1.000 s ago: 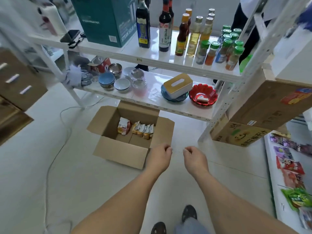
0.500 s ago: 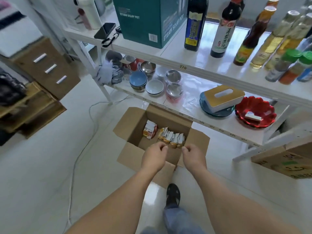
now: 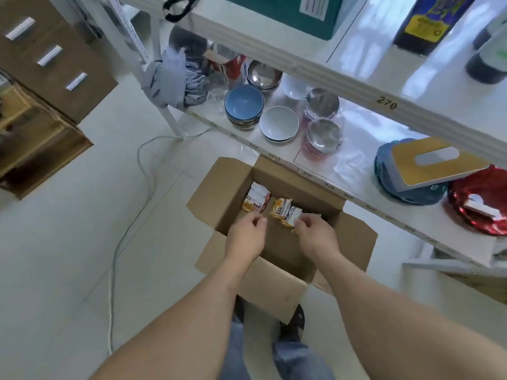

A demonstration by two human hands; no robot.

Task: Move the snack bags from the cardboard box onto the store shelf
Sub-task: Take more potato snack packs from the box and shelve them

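From the head camera, both hands are reaching into the cardboard box [image 3: 354, 234] for the snack bags [image 3: 279, 208] lying inside. The left hand [image 3: 247, 237] is curling, holding nothing. The right hand [image 3: 315, 237] is maybe pinching a bag. Next comes lifting them onto the store shelf [image 3: 365, 165].

One box [image 3: 227, 187] sits open on the floor, with at least three snack bags [image 3: 280, 208] showing inside; more may hide under the hands. Two hands: left [image 3: 245, 237], right [image 3: 315, 235]. On the shelf [image 3: 356, 171]: one blue bowl stack [image 3: 244, 105], one white bowl [image 3: 279, 124], three steel bowls [image 3: 323, 135], one red dish [image 3: 480, 201].
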